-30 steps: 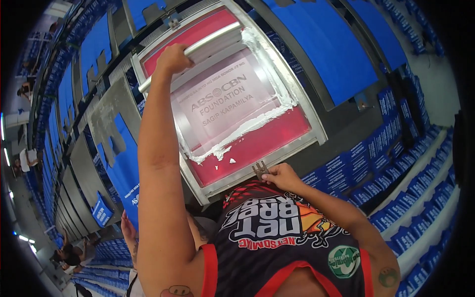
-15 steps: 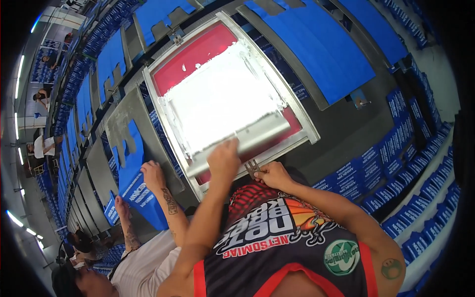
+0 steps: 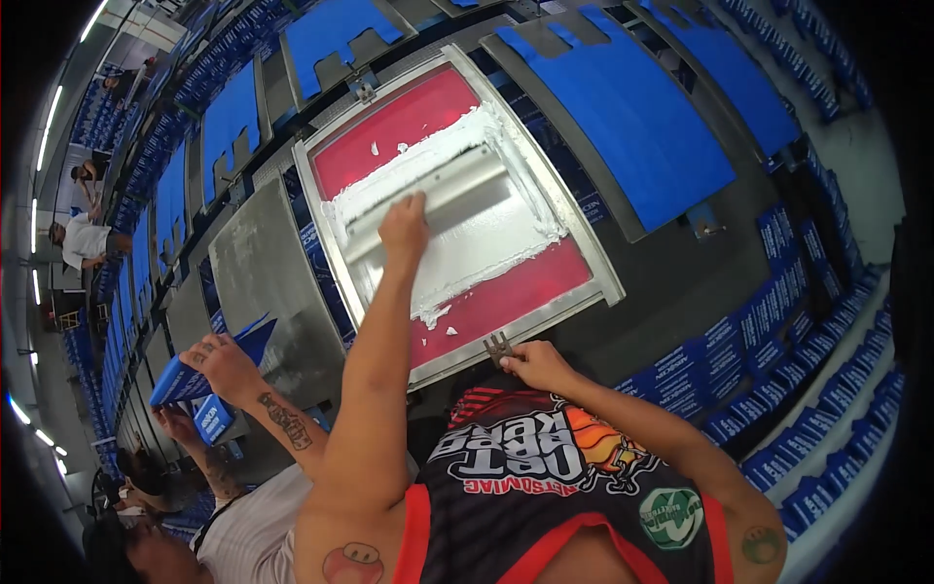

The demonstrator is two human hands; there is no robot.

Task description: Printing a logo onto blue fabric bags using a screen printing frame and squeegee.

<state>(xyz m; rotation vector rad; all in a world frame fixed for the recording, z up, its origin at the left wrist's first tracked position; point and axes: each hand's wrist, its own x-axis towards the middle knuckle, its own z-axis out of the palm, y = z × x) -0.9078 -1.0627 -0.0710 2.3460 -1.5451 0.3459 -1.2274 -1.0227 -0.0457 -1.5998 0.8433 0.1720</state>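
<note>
My left hand (image 3: 404,229) grips a long metal squeegee (image 3: 462,185) from above. The squeegee lies across a screen printing frame (image 3: 608,284) with red borders and a pale middle. White ink (image 3: 438,143) is heaped beyond the blade and along the sides of the pale area. At the frame's near edge, my right hand (image 3: 535,365) is closed on a grey forked metal bracket (image 3: 498,346), thumb on top. What lies beneath the screen is hidden.
On my left, a co-worker's tattooed hand (image 3: 222,368) holds a blue printed bag (image 3: 255,343) beside a bare grey platen (image 3: 265,268). More platens carry blue bag pieces (image 3: 632,127). Printed blue bags (image 3: 720,350) stand in rows at right.
My left hand has pushed the squeegee from the near end of the screen toward the far end, carrying the ink along. The co-worker has lifted the blue bag off the left platen.
</note>
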